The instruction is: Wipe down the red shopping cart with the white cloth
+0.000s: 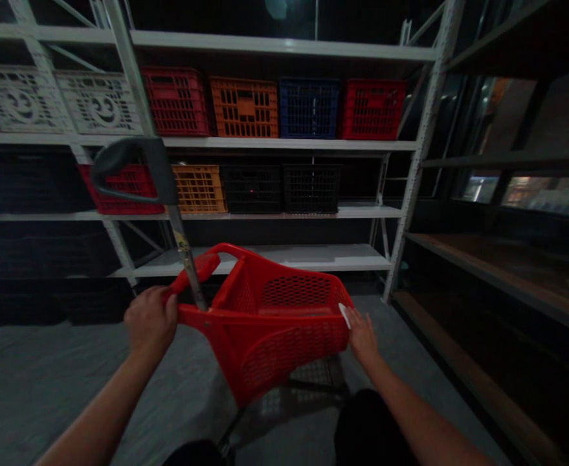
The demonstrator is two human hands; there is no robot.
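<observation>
A red plastic shopping basket (284, 323) with perforated walls hangs tilted in front of me, above the grey floor. My left hand (151, 320) is closed round its red handle at the left rim, beside a metal pull rod topped by a grey grip (133, 162). My right hand (362, 333) rests with fingers stretched against the basket's right rim, next to a small white tag (344, 315). The basket's inside looks empty as far as it shows.
White metal shelving (274, 145) stands ahead with red, orange, blue, black and white crates on its upper levels; its lowest board (289, 255) is bare. Dark wooden shelves (498, 265) run along the right. Grey floor lies between them.
</observation>
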